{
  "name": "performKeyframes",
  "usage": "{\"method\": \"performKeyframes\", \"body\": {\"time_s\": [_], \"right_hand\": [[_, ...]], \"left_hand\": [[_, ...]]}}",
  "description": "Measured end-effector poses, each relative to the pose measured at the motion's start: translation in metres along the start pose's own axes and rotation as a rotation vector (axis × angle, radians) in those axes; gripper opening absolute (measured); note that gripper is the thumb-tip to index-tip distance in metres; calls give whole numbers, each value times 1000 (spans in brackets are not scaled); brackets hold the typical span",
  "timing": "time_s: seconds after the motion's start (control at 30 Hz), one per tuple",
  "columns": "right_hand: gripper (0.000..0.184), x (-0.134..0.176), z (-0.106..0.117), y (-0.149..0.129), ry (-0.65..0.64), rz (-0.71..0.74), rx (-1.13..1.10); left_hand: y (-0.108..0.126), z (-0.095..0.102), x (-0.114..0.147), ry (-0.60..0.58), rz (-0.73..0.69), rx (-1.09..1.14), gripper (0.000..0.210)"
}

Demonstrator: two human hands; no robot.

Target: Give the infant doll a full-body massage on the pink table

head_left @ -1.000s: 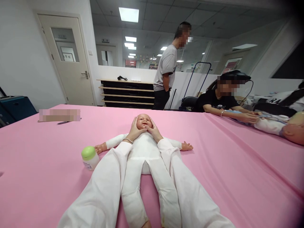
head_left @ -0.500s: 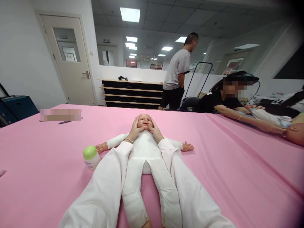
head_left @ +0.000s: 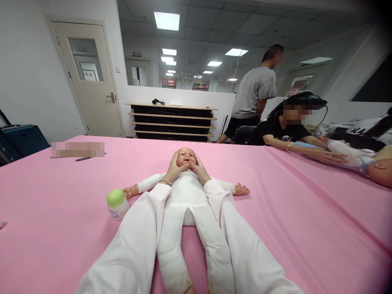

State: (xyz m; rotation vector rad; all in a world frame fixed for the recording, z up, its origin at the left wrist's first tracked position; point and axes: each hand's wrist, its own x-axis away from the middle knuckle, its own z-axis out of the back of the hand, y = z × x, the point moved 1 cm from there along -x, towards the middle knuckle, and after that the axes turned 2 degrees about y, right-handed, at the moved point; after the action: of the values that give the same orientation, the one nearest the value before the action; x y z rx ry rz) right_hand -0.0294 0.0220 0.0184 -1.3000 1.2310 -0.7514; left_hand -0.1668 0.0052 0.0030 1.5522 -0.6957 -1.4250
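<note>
A baby doll [head_left: 187, 192] with a white cloth body lies face up on the pink cloth [head_left: 275, 237], its arms spread and its legs toward me. My left hand [head_left: 175, 168], with a beaded bracelet at the wrist, cups one side of the doll's head. My right hand [head_left: 201, 168] holds the other side. The fingers of both lie along the cheeks, and the thumbs rest near the chin and mouth. A jar [head_left: 117, 204] with a green lid stands by the doll's hand on the left. My white sleeves cover part of the doll's arms.
On the far left of the table are a blurred flat item [head_left: 78, 149] and a pen [head_left: 84, 158]. A seated person [head_left: 286, 128] handles another doll [head_left: 346, 157] at the right. Someone in a grey shirt [head_left: 254, 92] is behind the table, near a low shelf [head_left: 171, 120].
My hands stay on the doll's head, with the thumbs barely shifted. The person in the grey shirt has moved right. The seated person's hand has slid from near the other doll's head to its body.
</note>
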Motion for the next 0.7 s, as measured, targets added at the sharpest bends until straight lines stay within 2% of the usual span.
{"method": "performKeyframes", "body": {"time_s": [0.17,0.3,0.53,0.7], "right_hand": [[97,1,0,-1,22,72,108],[94,-2,1,3,5,26,26],[85,-7,2,10,-16,-16,-92],[74,-8,-1,8,64,1,-112]], "left_hand": [[-2,1,0,-6,-26,-45,97],[-4,1,-1,6,-27,-17,90],[-6,1,-3,-5,60,72,77],[-4,1,-3,3,77,98,64]]}}
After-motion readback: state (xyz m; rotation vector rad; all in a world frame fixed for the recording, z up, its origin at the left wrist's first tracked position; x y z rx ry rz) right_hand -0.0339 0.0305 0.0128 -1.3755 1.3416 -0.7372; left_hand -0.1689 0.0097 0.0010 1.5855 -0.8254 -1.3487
